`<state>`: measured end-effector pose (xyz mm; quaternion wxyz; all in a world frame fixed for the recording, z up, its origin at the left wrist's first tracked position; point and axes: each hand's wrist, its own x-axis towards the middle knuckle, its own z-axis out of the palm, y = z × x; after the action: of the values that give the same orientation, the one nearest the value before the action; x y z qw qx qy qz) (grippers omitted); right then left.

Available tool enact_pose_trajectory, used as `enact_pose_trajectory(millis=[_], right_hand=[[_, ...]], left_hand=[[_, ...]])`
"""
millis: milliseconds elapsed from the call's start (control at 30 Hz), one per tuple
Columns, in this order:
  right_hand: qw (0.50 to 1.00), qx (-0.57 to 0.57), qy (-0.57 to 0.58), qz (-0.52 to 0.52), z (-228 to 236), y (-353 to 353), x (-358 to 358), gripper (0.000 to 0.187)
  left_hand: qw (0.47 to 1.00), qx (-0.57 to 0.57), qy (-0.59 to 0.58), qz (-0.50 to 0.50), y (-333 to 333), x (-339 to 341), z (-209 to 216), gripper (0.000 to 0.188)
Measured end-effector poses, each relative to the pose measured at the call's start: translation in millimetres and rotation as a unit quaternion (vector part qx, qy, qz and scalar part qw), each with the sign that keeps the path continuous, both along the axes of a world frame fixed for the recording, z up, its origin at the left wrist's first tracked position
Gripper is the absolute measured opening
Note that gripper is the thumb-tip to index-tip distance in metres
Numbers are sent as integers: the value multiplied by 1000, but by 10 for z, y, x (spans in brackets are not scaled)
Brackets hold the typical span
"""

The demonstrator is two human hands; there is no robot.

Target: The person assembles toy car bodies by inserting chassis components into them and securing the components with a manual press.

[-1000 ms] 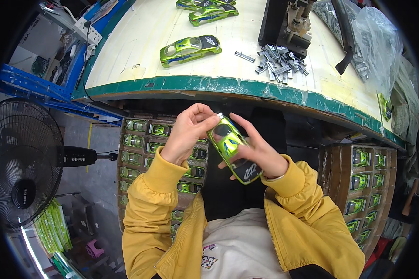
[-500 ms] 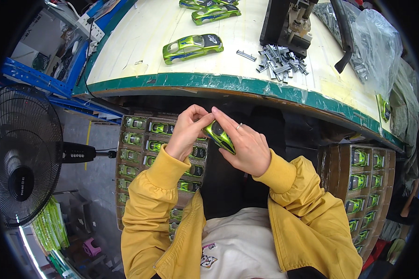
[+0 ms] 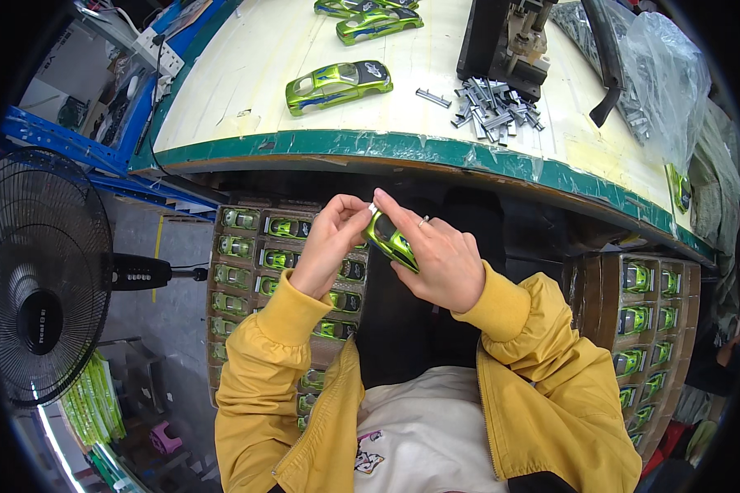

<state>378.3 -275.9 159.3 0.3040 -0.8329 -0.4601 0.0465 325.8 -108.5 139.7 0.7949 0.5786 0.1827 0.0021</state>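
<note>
The green toy car body [image 3: 393, 246] is in the air, below the near edge of the worktable [image 3: 222, 115]. The right hand [image 3: 442, 261] wraps it, now covering the dark end visible one second ago; the left hand [image 3: 337, 238] pinches at its silver tip [image 3: 373, 209].

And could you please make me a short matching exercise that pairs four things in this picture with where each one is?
Things:
1. Fan
2. Silver pile
3. Clear bag
4. Right hand

Places:
A. On the table, at the foot of the black machine
B. On a green car, below the table's near edge in the picture
C. At the far left of the picture
D. At the table's right side

Right pairs: 1-C, 2-A, 3-D, 4-B
</note>
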Motion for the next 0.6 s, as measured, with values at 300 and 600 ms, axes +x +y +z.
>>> enact_pose_trajectory(millis=[300,600], right_hand=[[999,17,-27,10,23,2,-15,77],[997,35,-69,-11,57,-88,28,67]], left_hand=[[999,8,-25,-23,61,8,82,20],[997,71,-32,-27,-93,128,251,21]])
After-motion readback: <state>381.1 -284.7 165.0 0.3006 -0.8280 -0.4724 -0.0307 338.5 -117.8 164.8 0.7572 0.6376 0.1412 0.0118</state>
